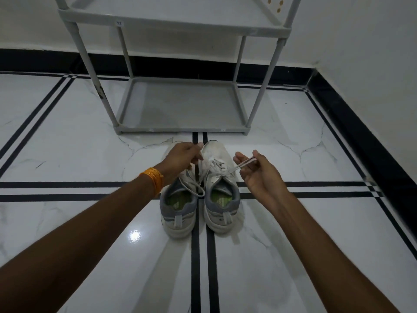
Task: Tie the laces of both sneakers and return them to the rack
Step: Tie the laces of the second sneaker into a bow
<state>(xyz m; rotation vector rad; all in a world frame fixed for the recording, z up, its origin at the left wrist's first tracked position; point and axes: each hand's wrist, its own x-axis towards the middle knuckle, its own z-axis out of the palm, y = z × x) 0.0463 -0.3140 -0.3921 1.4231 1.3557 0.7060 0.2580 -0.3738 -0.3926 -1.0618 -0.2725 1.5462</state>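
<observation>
Two white-and-grey mesh sneakers w/ green insoles sit side by side at frame centre, heels toward the camera, toes toward the rack. The right sneaker [220, 190] has its white flat lace [234, 169] pulled out both ways from the top eyelets. The right hand [259, 172], right of centre, pinches one lace end between thumb and fingertips, lace taut back to the shoe. The left hand [182, 158], just left of centre, is closed on the other end, held above the left sneaker [178, 208]; a loop of lace hangs down between the two shoes. An orange bangle stack [153, 179] sits on the left wrist. Both shoes rest on the glossy white marble floor [293, 233] w/ black inlay stripes. The grey plastic two-tier shoe rack [180, 129] stands in the upper centre against the white wall [361, 30].
</observation>
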